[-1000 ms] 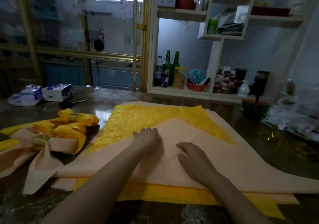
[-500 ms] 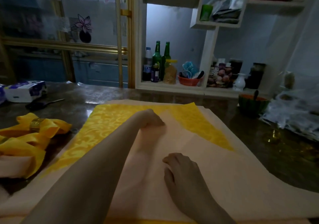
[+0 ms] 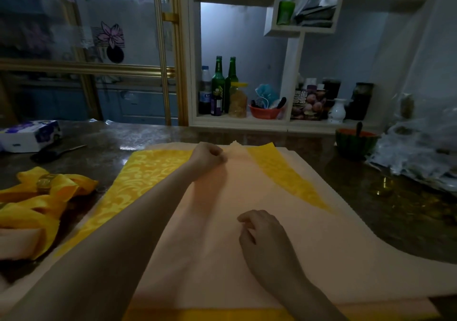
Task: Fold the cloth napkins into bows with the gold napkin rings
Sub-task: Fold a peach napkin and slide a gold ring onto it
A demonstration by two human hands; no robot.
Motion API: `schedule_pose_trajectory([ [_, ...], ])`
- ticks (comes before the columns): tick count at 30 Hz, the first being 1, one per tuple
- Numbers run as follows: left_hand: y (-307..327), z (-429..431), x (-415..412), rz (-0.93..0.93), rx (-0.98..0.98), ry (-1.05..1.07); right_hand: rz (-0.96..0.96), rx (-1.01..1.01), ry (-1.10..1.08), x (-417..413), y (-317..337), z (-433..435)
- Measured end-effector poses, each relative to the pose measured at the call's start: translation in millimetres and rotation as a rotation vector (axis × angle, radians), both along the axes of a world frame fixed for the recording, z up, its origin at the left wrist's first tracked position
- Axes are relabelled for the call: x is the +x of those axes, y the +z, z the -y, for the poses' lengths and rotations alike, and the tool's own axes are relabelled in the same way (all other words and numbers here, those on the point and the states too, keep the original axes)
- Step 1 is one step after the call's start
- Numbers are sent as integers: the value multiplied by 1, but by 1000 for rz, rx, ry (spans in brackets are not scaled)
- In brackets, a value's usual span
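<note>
While the left hand (image 3: 207, 157) lies stretched out to the far tip of the peach napkin (image 3: 247, 266), its curled fingers and thumb pinch the cloth there, and the tip stands in a small crumpled peak just beside them. The right hand (image 3: 264, 231) rests nearer the body on the middle of the same napkin, palm down, fingers loosely bent and gripping nothing. That napkin lies spread as a point-away triangle on a yellow napkin (image 3: 148, 180), whose patterned face shows on both sides of the point and as a strip along the near edge; more peach cloth shows under the yellow at the far and right edges. All of it lies flat on the dark glossy table (image 3: 371, 197). To the left, apart from the stack, lies a yellow bow (image 3: 71, 188) with a gold ring (image 3: 45, 183) round its middle, and more folded yellow and peach cloth lies nearer the edge. A tissue pack (image 3: 29, 135) sits far left, a green bowl (image 3: 353, 142) far right, and green bottles (image 3: 218, 83) stand on the shelf (image 3: 247, 123) behind
</note>
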State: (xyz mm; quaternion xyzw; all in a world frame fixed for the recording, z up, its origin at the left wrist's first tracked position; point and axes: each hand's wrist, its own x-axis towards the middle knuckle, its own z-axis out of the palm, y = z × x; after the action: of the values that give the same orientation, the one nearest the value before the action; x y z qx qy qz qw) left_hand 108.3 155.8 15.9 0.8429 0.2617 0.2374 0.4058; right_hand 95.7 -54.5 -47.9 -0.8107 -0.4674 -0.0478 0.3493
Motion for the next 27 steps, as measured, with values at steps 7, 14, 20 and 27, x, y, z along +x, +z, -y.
schedule_pose_trajectory([
  [7, -1, 14, -20, 11, 251, -124, -131, 129, -111, 10, 8, 11],
  [14, -37, 23, -39, -446, 654, -207, -262, 189, -198, 25, 3, 20],
  [20, -37, 22, -25, -455, 472, -138, -268, 153, -198, 27, -3, 19],
  [27, -28, 17, -9, -463, 401, -111, -204, 107, -195, 30, -6, 17],
])
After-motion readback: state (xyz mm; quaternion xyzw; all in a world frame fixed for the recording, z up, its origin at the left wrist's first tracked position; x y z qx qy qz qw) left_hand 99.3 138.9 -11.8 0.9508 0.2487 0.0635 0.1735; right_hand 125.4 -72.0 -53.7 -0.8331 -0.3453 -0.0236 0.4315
